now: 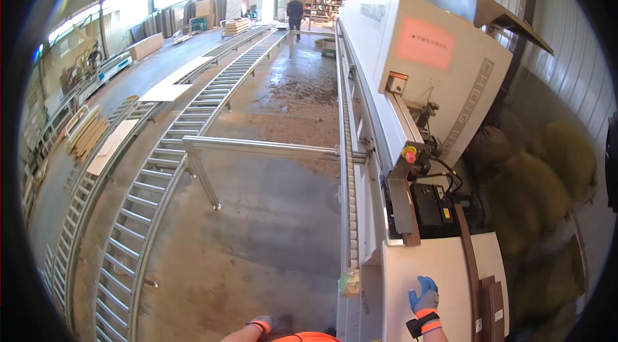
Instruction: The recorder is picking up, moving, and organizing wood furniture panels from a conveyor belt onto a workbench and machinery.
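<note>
My right hand (423, 294), in a blue and grey glove with an orange cuff and a black band at the wrist, is over the pale top (415, 261) of the machine's near end. Its fingers are apart and it holds nothing; whether it touches the top I cannot tell. To its right a long brown strip (468, 255) runs up to a black unit (428, 208), and shorter brown strips (494, 310) with white labels lie side by side. My left hand (281, 323) hangs low at the bottom edge beside my orange clothing, its fingers too dark to make out.
The long white machine (444, 59) stretches away on the right, with a red and yellow button (409, 154) and a narrow roller track (347, 187) alongside. Two roller conveyors (138, 229) run on the left, one carrying pale boards (164, 92). A metal rail (261, 144) crosses between. Another person (295, 15) stands far off.
</note>
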`<state>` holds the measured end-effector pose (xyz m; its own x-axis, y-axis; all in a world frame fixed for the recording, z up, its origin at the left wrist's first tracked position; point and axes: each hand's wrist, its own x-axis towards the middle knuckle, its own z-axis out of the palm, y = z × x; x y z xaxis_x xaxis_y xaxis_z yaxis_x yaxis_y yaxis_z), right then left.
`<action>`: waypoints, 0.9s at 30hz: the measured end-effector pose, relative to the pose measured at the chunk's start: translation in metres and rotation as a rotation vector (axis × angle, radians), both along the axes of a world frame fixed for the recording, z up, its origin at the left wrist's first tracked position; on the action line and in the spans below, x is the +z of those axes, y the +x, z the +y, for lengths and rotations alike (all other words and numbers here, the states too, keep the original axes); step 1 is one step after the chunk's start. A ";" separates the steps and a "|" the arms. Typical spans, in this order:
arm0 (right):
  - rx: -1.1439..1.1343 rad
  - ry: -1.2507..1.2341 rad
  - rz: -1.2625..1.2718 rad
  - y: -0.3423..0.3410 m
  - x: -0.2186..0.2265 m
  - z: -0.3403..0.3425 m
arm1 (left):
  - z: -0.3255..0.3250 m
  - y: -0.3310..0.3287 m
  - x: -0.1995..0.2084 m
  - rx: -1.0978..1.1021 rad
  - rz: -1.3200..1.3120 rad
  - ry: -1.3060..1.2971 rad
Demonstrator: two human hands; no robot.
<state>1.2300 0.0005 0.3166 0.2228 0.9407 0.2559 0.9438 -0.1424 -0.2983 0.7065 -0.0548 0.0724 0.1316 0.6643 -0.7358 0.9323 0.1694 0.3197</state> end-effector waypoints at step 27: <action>-0.164 -0.218 -0.066 -0.004 -0.015 0.057 | -0.067 -0.060 -0.040 0.481 -0.047 -0.091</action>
